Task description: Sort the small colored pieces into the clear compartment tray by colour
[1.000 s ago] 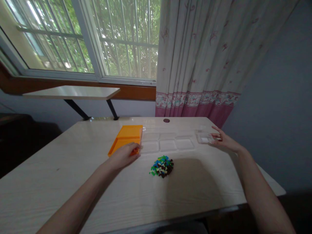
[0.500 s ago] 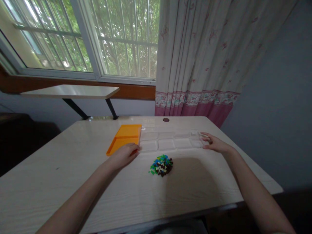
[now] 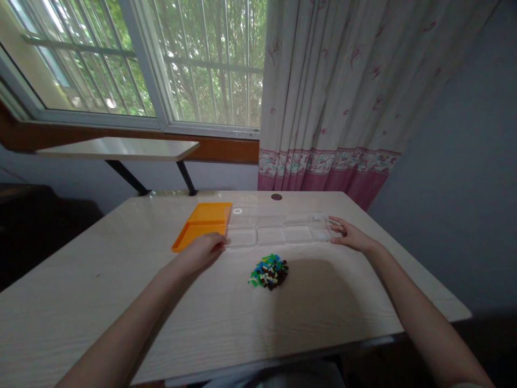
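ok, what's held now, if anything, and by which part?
Can't tell for sure. Right hand is at the right end of the clear trays, left hand at their near left corner; neither shows a clear grip.

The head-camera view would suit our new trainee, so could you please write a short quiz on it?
1. Which hand has its fingers at the right end of the row of clear, squarish plastic containers: left hand or right hand?
2. True or false: the pile of small green, blue, white and dark pieces lies nearer the viewer than the containers.
3. The flat, orange, two-section tray lies: (a) beneath the pile; (b) beside the containers' left end; (c) beyond their right end.

Key: 1. right hand; 2. true; 3. b
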Available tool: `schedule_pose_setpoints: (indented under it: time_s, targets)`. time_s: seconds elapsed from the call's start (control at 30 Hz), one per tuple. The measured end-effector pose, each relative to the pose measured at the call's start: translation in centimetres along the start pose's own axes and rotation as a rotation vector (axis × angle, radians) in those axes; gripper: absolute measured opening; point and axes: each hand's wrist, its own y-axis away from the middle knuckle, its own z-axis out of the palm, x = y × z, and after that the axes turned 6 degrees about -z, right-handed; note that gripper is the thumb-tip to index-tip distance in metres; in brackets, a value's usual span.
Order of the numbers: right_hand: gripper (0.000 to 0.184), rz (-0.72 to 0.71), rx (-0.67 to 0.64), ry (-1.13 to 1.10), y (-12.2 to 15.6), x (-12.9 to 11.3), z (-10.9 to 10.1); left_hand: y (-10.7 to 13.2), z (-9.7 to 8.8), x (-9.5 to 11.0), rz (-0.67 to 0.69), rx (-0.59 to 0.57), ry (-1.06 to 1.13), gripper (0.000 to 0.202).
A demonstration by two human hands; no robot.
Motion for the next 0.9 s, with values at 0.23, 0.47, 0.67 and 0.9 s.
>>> schedule_pose_setpoints:
  time_s: [0.23, 0.47, 0.67, 0.9]
  targets:
    - [0.091, 0.027, -0.001, -0.012, -0.2, -0.2, 0.2, 0.0, 0.2, 0.2, -0.006, 0.009, 0.005, 0.020]
    - [0.089, 0.040, 0.071, 0.106, 0.2, -1.0, 0.1, 0.4, -0.2, 0.7, -0.040, 0.056, 0.022, 0.030]
    - [0.047, -0.145, 0.526, 0.292, 0.0, -4.5, 0.8, 1.2, -1.5, 3.4, 0.009, 0.112, 0.051, 0.025]
    - [0.021, -0.556, -0.012, 0.437, -0.1, -9.7, 9.5, 1.9, 0.0, 6.0, 0.293, -0.203, 0.117, 0.014]
